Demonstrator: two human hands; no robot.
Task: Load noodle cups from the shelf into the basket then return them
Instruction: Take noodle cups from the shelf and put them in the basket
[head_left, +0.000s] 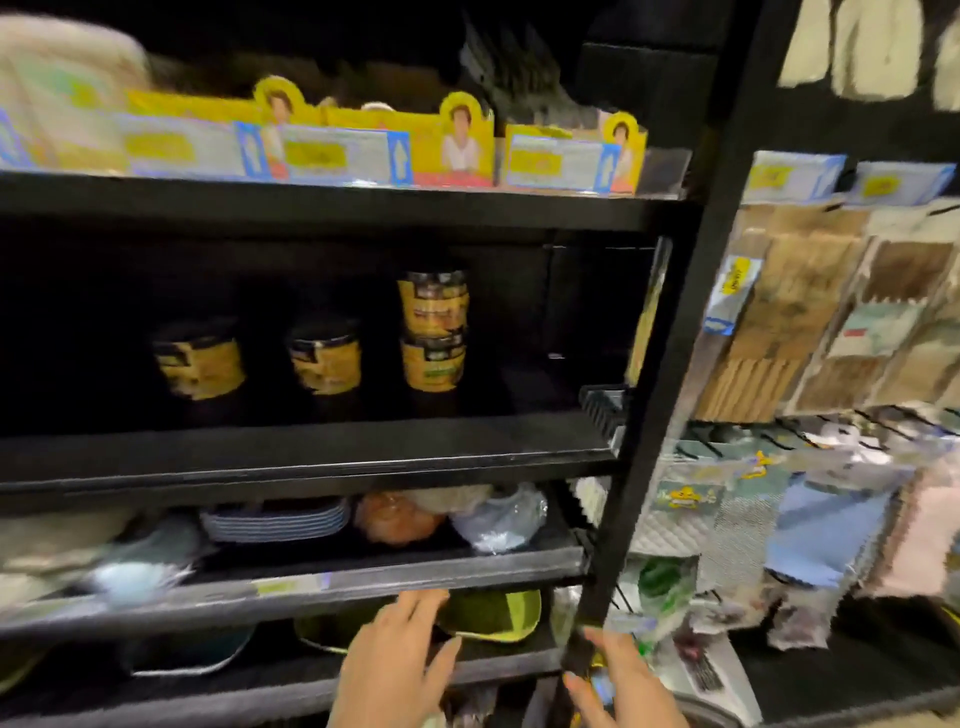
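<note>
Low in view, the left hand (395, 660) spreads empty while the right hand (618, 680) pinches something small and blurred, and the noodle cups (434, 332) sit well above on the middle shelf (311, 452), where a hasty upward reach could topple the stacked pair.

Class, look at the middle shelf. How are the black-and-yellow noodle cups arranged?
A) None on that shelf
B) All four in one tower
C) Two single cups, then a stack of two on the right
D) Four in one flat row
C: two single noodle cups stand apart, and to their right one cup sits on another.
</note>
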